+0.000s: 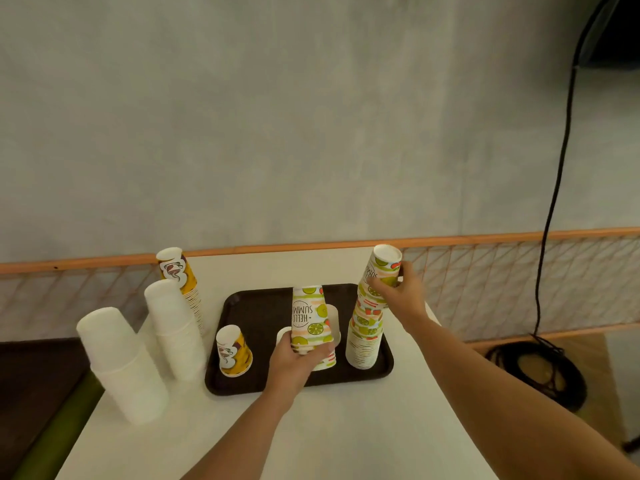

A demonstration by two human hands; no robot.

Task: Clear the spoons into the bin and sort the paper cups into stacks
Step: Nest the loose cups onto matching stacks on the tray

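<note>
Looks mostly stacked: left hand (294,362) is gripping a lime-print cup (310,315), right hand (404,296) is clasping the lime-print stack (365,339); yellow cup (233,352) is waiting.

Reaching in from the near edge of the counter (346,438) with both bare forearms, the right stretched farther than the left. Gripping the lower end of a short nest of printed cups (311,317) with the left hand (298,362), fingers curled round it from below, wrist roughly straight. Holding the upper part of a tall printed stack (367,327) near the counter's right edge with the right hand (403,296), thumb on the near face, fingers wrapped behind.
</note>
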